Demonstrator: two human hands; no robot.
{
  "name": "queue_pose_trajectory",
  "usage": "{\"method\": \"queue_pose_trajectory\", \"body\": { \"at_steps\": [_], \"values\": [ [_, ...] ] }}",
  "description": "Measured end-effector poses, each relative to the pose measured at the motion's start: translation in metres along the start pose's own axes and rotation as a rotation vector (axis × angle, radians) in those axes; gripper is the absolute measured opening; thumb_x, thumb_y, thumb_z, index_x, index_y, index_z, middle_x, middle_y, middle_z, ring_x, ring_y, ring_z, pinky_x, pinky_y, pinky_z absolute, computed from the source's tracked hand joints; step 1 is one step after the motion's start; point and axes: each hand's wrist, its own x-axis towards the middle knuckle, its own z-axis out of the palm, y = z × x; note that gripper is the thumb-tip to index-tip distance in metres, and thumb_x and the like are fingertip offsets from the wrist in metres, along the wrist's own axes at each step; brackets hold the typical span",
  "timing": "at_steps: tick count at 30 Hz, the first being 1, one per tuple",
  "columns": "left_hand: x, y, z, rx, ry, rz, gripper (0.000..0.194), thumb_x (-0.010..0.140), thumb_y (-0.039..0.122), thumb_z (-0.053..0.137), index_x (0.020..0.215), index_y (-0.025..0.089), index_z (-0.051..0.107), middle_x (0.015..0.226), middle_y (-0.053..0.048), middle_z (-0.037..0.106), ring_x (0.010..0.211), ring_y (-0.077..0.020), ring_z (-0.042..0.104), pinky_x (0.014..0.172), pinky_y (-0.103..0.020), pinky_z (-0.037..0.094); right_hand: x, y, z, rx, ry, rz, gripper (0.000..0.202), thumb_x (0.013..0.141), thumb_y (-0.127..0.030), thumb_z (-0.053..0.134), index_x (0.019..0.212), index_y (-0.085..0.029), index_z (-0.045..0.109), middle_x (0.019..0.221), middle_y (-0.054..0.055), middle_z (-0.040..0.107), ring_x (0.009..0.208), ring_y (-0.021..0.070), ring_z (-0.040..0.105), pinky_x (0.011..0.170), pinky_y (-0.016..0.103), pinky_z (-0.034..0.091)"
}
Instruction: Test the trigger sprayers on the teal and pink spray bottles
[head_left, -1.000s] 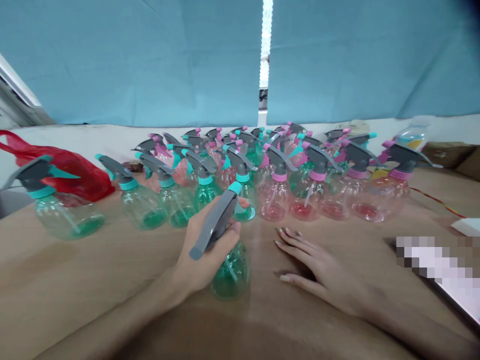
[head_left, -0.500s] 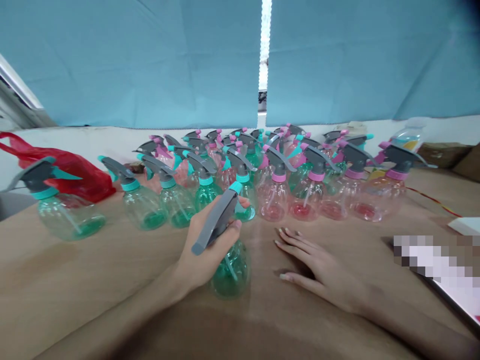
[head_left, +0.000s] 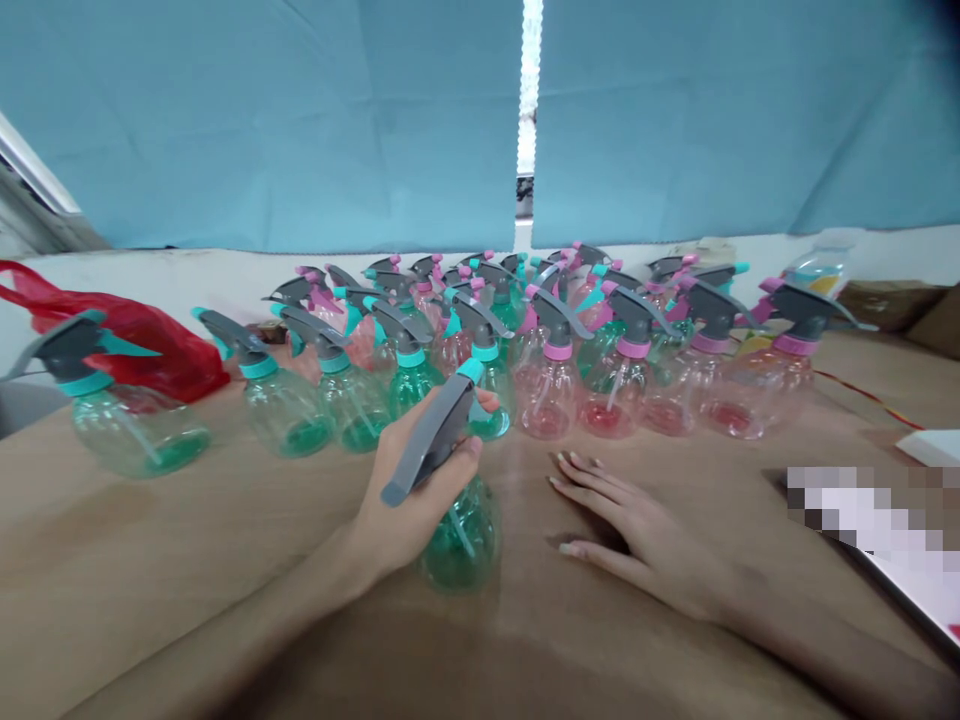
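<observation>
My left hand [head_left: 409, 495] is wrapped round the neck of a green spray bottle [head_left: 461, 545] with a grey and teal trigger head. The bottle stands upright on the wooden table [head_left: 517, 640]; its collar is hidden by my fingers. My right hand [head_left: 637, 525] lies on the tabletop to the right, fingers spread, holding nothing. Just beyond my hands stands a row of spray bottles, green ones with teal collars such as the green bottle [head_left: 352, 405] on the left, and pink ones such as the pink bottle [head_left: 547, 395] on the right.
Several more spray bottles crowd behind the front row. A lone green bottle [head_left: 142, 430] and a red plastic bag [head_left: 165, 345] are at the left. On the right lie a blurred-out flat object [head_left: 885, 540], a thin cord [head_left: 870, 400] and brown boxes [head_left: 889, 305]. A blue curtain [head_left: 300, 130] hangs behind.
Almost nothing differs. The whole view has shifted very slightly; my left hand keeps its hold on the green spray bottle and my right hand stays flat on the table.
</observation>
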Motion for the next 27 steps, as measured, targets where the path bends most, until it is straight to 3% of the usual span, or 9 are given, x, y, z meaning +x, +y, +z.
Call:
{"method": "queue_pose_trajectory", "body": {
  "at_steps": [4, 11, 15, 19, 23, 27],
  "values": [
    [0.001, -0.002, -0.005, 0.014, 0.000, 0.021, 0.031, 0.075, 0.021, 0.050, 0.104, 0.028, 0.059, 0.060, 0.006, 0.051, 0.049, -0.0136, 0.046, 0.053, -0.027, 0.040, 0.001, 0.000, 0.000, -0.007, -0.006, 0.001, 0.063, 0.089, -0.057, 0.045, 0.143, -0.025, 0.034, 0.152, 0.003, 0.024, 0.139, 0.0247, 0.021, 0.112, 0.048, 0.024],
    [0.006, -0.034, -0.014, -0.017, -0.034, 0.027, 0.021, 0.074, 0.019, 0.053, 0.089, 0.024, 0.066, 0.055, 0.006, 0.048, 0.049, -0.0129, 0.044, 0.048, -0.025, 0.035, 0.000, 0.001, 0.001, -0.007, 0.011, -0.002, 0.064, 0.089, -0.057, 0.046, 0.142, -0.023, 0.036, 0.152, 0.003, 0.025, 0.139, 0.0244, 0.021, 0.113, 0.047, 0.024],
    [0.004, -0.037, -0.014, -0.055, -0.033, 0.018, 0.012, 0.076, 0.021, 0.055, 0.079, 0.023, 0.066, 0.061, 0.004, 0.053, 0.054, -0.0128, 0.047, 0.052, -0.026, 0.038, 0.000, 0.000, 0.001, 0.001, 0.007, 0.001, 0.064, 0.089, -0.057, 0.046, 0.142, -0.024, 0.036, 0.152, 0.002, 0.025, 0.139, 0.0253, 0.021, 0.113, 0.048, 0.023],
    [0.001, -0.030, -0.014, -0.082, 0.002, 0.016, 0.009, 0.075, 0.023, 0.056, 0.079, 0.023, 0.064, 0.072, 0.003, 0.058, 0.065, -0.0145, 0.052, 0.060, -0.027, 0.041, 0.001, 0.001, 0.000, -0.024, -0.012, 0.003, 0.064, 0.089, -0.057, 0.044, 0.143, -0.023, 0.034, 0.152, 0.002, 0.023, 0.140, 0.0242, 0.020, 0.113, 0.047, 0.023],
    [0.004, -0.024, -0.012, -0.061, -0.022, 0.005, 0.015, 0.079, 0.025, 0.052, 0.088, 0.024, 0.065, 0.068, 0.004, 0.053, 0.055, -0.0123, 0.047, 0.055, -0.026, 0.040, 0.001, 0.002, 0.002, -0.021, -0.003, -0.011, 0.064, 0.089, -0.057, 0.045, 0.143, -0.024, 0.034, 0.152, 0.002, 0.023, 0.140, 0.0242, 0.020, 0.113, 0.047, 0.023],
    [0.008, -0.017, -0.007, -0.020, 0.028, 0.038, 0.029, 0.079, 0.025, 0.051, 0.106, 0.028, 0.060, 0.061, 0.005, 0.049, 0.047, -0.0117, 0.041, 0.048, -0.026, 0.036, 0.000, 0.003, 0.003, -0.024, 0.013, -0.010, 0.063, 0.089, -0.056, 0.045, 0.143, -0.024, 0.034, 0.152, 0.002, 0.024, 0.139, 0.0244, 0.021, 0.113, 0.047, 0.024]
  ]
}}
